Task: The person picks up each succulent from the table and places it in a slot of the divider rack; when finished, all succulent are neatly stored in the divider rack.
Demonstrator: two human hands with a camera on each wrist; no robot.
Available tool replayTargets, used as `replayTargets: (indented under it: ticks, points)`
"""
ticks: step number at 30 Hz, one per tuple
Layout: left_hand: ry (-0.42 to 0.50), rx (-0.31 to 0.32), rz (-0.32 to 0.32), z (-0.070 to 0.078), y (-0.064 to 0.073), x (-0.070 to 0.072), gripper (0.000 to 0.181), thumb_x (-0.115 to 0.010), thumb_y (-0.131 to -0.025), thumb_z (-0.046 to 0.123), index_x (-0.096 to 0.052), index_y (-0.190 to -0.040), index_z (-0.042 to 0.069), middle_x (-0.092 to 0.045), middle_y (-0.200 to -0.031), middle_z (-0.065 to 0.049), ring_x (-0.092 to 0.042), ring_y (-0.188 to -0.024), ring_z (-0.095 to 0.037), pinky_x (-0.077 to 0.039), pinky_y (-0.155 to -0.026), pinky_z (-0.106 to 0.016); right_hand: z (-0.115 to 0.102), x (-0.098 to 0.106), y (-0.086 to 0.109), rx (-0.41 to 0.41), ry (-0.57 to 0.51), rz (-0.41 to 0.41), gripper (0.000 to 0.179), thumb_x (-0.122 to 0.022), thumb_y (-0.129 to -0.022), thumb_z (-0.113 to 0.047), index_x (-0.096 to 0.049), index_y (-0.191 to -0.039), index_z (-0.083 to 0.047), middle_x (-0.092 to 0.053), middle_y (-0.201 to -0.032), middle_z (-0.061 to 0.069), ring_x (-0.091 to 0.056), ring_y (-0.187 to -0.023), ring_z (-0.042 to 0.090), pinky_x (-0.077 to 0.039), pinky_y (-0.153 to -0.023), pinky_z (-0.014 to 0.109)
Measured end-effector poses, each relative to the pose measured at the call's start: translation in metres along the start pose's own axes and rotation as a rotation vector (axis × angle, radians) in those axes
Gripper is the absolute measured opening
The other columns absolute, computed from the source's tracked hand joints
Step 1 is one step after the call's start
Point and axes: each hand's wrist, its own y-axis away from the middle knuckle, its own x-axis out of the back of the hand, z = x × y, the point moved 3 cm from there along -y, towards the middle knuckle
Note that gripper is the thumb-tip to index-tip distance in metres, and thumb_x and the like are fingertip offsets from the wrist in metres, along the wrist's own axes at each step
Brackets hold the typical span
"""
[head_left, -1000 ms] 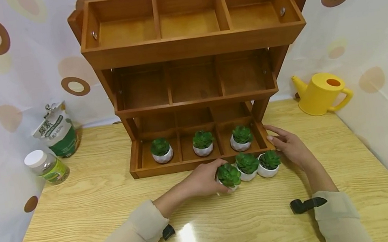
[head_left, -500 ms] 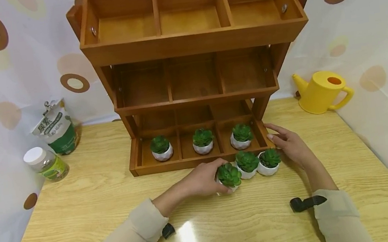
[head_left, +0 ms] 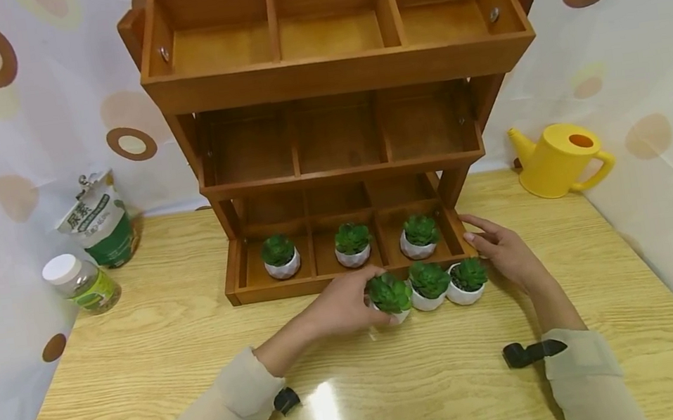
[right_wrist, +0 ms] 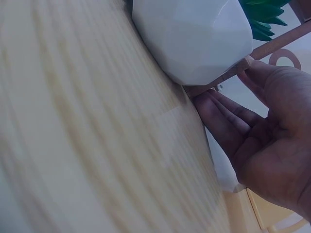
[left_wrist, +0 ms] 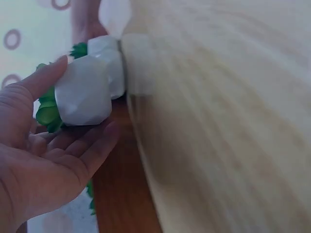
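My left hand (head_left: 345, 302) holds a small potted succulent (head_left: 390, 294), its thumb and fingers around the white faceted pot (left_wrist: 83, 92). Beside it, two more potted succulents, a middle one (head_left: 428, 284) and a right one (head_left: 466, 281), stand in a row before the wooden plant shelf (head_left: 296, 289). My right hand (head_left: 505, 255) pinches the shelf's front right corner (right_wrist: 228, 75), thumb on one side and fingers on the other. Three similar succulents sit inside the bottom tier, one per compartment: left (head_left: 281, 255), middle (head_left: 352, 244) and right (head_left: 419, 236).
The shelf's upper tier (head_left: 338, 76) and middle tier (head_left: 341, 175) rise over the bottom one. A yellow watering can (head_left: 556, 161) stands at the back right. At the left are a white-lidded jar (head_left: 83, 284) and a clipped green-and-white bag (head_left: 101, 227). Patterned cloth surrounds the table (head_left: 449, 387).
In the last half second my left hand has shifted a little left and toward the shelf with its succulent. The right hand stays at the shelf corner.
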Motion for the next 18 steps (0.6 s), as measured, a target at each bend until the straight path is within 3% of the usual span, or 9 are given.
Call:
replayTargets:
  ticks: [4,6,7,9,13,16,18]
  points:
    - [0.036,-0.007,0.033,0.005,0.003,0.013,0.076,-0.085,-0.08,0.042,-0.052,-0.146,0.021,-0.07,-0.124,0.005,-0.068,-0.107,-0.013,-0.055,-0.093,-0.033,0.002,0.0,-0.001,-0.008,0.016,0.001,0.061,-0.046,-0.107,-0.046,-0.028,-0.162,-0.028,-0.048,-0.152,0.025,-0.062,-0.127,0.032,-0.055,-0.084,0.019]
    - [0.023,-0.01,0.059,0.006,0.004,0.019,0.078,-0.085,-0.08,0.043,-0.052,-0.147,0.021,-0.07,-0.126,0.006,-0.066,-0.112,-0.012,-0.054,-0.095,-0.034,0.003,0.0,-0.002,-0.011,0.016,0.001,0.06,-0.045,-0.107,-0.046,-0.027,-0.162,-0.029,-0.048,-0.153,0.025,-0.058,-0.131,0.039,-0.055,-0.084,0.019]
    - [0.021,-0.009,0.066,0.007,0.005,0.022,0.079,-0.085,-0.08,0.043,-0.051,-0.148,0.021,-0.072,-0.119,0.003,-0.068,-0.105,-0.013,-0.054,-0.093,-0.034,0.003,0.0,-0.002,-0.011,0.015,0.001,0.06,-0.045,-0.107,-0.045,-0.027,-0.162,-0.029,-0.048,-0.153,0.025,-0.057,-0.132,0.04,-0.055,-0.084,0.019]
    - [0.024,-0.003,0.076,0.008,0.007,0.029,0.082,-0.084,-0.081,0.044,-0.049,-0.15,0.02,-0.073,-0.107,0.0,-0.067,-0.091,-0.014,-0.054,-0.086,-0.035,0.004,0.0,-0.002,-0.009,0.013,0.001,0.06,-0.046,-0.107,-0.045,-0.027,-0.162,-0.029,-0.048,-0.152,0.025,-0.058,-0.131,0.039,-0.055,-0.084,0.019]
    - [0.021,0.014,0.09,0.008,0.012,0.042,0.085,-0.084,-0.081,0.043,-0.045,-0.153,0.019,-0.068,-0.088,0.002,-0.054,-0.063,-0.013,-0.05,-0.071,-0.032,0.004,0.001,-0.002,-0.005,0.002,-0.001,0.06,-0.047,-0.107,-0.044,-0.028,-0.162,-0.029,-0.05,-0.151,0.025,-0.064,-0.123,0.026,-0.055,-0.084,0.02]
    - [0.015,0.025,0.114,0.008,0.016,0.053,0.084,-0.085,-0.081,0.043,-0.046,-0.152,0.02,-0.069,-0.089,0.005,-0.057,-0.065,-0.011,-0.05,-0.071,-0.031,0.004,0.001,-0.002,-0.004,-0.003,-0.005,0.06,-0.047,-0.107,-0.044,-0.027,-0.162,-0.029,-0.05,-0.151,0.025,-0.066,-0.118,0.019,-0.056,-0.084,0.021]
    - [0.023,0.028,0.132,0.009,0.019,0.06,0.083,-0.085,-0.08,0.042,-0.047,-0.152,0.021,-0.071,-0.091,0.003,-0.061,-0.071,-0.012,-0.052,-0.073,-0.032,0.005,0.001,-0.003,-0.006,-0.003,-0.007,0.06,-0.047,-0.107,-0.044,-0.027,-0.162,-0.029,-0.049,-0.151,0.025,-0.066,-0.12,0.023,-0.056,-0.084,0.021]
